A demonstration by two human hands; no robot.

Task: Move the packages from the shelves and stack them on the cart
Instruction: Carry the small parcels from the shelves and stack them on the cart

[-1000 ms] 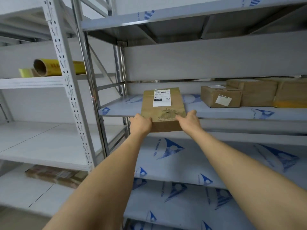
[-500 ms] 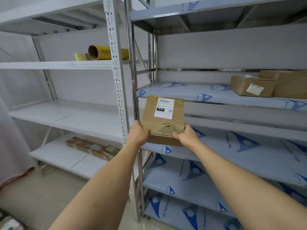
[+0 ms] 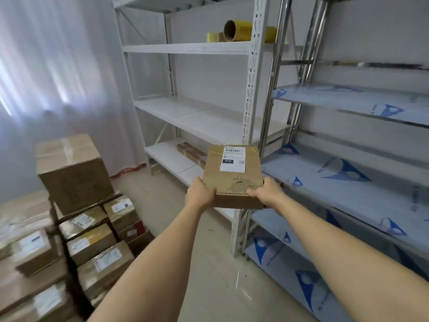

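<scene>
Midair, a flat cardboard package (image 3: 233, 176) w/ a white shipping label (image 3: 232, 159) on top is held level out in front of the person, clear of the shelving and above the floor (image 3: 185, 228). Left hand (image 3: 200, 193) grips the near-left corner, fingers curled under and thumb over the top edge; right hand (image 3: 267, 191) grips the near-right corner the same way. Both arms are stretched forward.

At lower left, stacked packages (image 3: 92, 240) – brown boxes w/ white labels – sit packed close together, a dark upright bar (image 3: 67, 252) running between them; whether that bar belongs to the cart can't be told. A large taped carton (image 3: 72, 173) tops the stack at the back.

Behind the held package stands a white shelf unit (image 3: 199, 117); its top board carries a yellow roll (image 3: 241, 31) w/ a cardboard core beside a smaller yellow tape roll (image 3: 214, 37), and its bottom board holds a long flat brown parcel (image 3: 190, 151). To the right, a metal shelf unit (image 3: 348, 182) has boards still wrapped in blue-printed film. A pale curtain (image 3: 58, 66) hangs at left.
</scene>
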